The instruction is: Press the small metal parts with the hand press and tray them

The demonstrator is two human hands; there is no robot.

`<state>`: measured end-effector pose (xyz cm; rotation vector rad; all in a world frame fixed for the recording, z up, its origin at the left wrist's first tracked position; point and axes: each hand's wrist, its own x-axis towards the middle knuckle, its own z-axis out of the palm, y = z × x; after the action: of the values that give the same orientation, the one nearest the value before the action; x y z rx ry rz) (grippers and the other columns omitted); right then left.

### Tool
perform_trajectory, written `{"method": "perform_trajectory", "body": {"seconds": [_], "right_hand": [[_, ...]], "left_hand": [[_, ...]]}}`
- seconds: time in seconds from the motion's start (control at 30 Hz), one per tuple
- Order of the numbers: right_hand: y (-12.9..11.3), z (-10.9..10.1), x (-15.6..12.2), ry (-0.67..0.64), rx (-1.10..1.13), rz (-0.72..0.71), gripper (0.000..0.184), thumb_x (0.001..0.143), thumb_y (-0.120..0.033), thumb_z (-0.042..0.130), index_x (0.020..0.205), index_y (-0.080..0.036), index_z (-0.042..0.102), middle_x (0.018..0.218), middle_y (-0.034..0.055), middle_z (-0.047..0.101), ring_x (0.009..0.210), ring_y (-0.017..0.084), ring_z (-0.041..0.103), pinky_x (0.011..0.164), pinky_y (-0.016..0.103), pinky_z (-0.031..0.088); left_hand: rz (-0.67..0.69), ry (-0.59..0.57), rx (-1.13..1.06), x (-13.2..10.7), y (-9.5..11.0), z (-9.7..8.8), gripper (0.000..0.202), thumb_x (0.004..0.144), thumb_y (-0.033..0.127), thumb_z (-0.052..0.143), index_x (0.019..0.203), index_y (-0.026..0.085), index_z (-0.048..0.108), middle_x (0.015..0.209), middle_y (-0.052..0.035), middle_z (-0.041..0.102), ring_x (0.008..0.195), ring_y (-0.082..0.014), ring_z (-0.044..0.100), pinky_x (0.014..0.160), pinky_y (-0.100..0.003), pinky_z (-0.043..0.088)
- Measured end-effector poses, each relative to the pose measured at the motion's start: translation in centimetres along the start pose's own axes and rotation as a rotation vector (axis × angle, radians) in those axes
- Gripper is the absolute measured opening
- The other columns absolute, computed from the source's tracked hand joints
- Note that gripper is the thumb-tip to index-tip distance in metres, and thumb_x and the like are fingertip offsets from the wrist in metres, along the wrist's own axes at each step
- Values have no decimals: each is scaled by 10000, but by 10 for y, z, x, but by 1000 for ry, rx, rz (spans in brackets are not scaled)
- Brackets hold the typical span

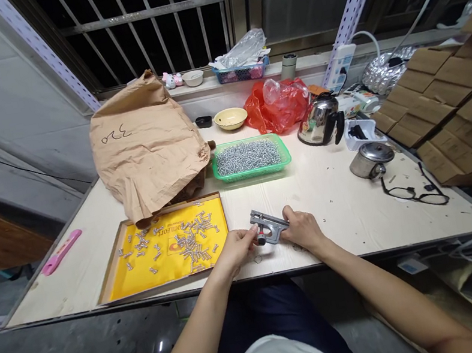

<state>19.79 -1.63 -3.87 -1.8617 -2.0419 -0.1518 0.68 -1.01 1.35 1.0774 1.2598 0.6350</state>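
Over the front of the table, a grey pistol-shaped metal tool (274, 225) with a ring-like opening is held between my two hands. My right hand (304, 229) closes round its rear end, thumb uppermost. At the front end, the thumb and fingers of my left hand (238, 248) pinch; whether a small part lies between the fingertips is hidden. A dark knob and a bit of red show under the tool beside those fingertips. Left of my left hand, a shallow cardboard tray (116, 258) with a yellow lining carries many small metal pieces (194, 248).
Behind my hands stands a green basket (286, 158) full of small metal parts. A large brown paper bag (142, 138) leans over the tray's back. To the right are a steel kettle (320, 119), a lidded metal cup (364, 165), glasses (431, 197) and stacked cardboard boxes (457, 113).
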Motion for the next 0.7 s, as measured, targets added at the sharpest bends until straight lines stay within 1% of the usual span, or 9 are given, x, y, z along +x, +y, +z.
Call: {"method": "perform_trajectory", "body": {"seconds": [0.07,0.17,0.23,0.3,0.4,0.47,0.53,0.63,0.7], "right_hand": [[1,0,0,13,-13,-2,273,712,-457,492,744,-186,504,542,1,543,507,134,474,484,243,214],[4,-2,1,41,-32,-2,235,727,-415,489,679,-187,516,632,39,577,639,161,519,539,254,275],[4,-5,4,62,-32,-14,209,710,-388,512,665,-185,534,745,63,603,773,189,531,644,278,339],[3,-7,6,100,-13,-27,251,688,-414,537,748,-174,577,913,88,608,911,221,512,817,346,351],[1,-9,8,158,20,1,490,673,-528,532,974,-145,579,1134,137,533,1091,276,433,1006,493,203],[2,-8,9,165,25,49,586,680,-585,499,1043,-128,555,1200,167,485,1160,306,376,1026,560,116],[5,-7,9,158,27,93,625,688,-622,470,1048,-117,553,1228,188,456,1188,324,344,1022,594,86],[11,-4,10,146,27,131,681,680,-670,446,1042,-104,557,1231,204,448,1204,338,323,1020,611,75],[13,-1,10,135,27,128,713,670,-697,436,1039,-100,560,1229,206,450,1208,341,319,1022,612,72]], "left_hand": [[-56,-42,-49,1,0,1,450,605,552,641,500,125,545,419,20,438,397,-54,335,417,-208,230],[-97,-76,-110,2,0,4,393,575,464,696,474,129,517,391,42,395,375,-39,293,404,-204,208],[-97,-89,-132,4,-1,6,335,556,405,717,501,121,547,391,48,397,372,-36,289,401,-200,208],[-92,-72,-129,7,-3,9,283,535,354,726,533,108,585,404,39,428,377,-40,310,400,-199,214],[-53,11,-93,10,-9,13,227,534,305,711,557,102,612,453,5,504,404,-58,378,415,-201,244],[5,73,-58,14,-12,14,194,553,284,689,543,108,608,459,6,508,417,-62,387,426,-201,251],[73,148,-33,22,-12,12,192,577,286,668,523,116,597,443,22,478,421,-58,370,435,-200,254],[156,287,-24,45,5,6,207,594,314,663,549,121,605,471,19,493,447,-64,383,457,-201,281],[196,345,-22,69,31,1,216,592,324,671,580,117,612,522,-2,537,473,-74,413,463,-202,295]]}}
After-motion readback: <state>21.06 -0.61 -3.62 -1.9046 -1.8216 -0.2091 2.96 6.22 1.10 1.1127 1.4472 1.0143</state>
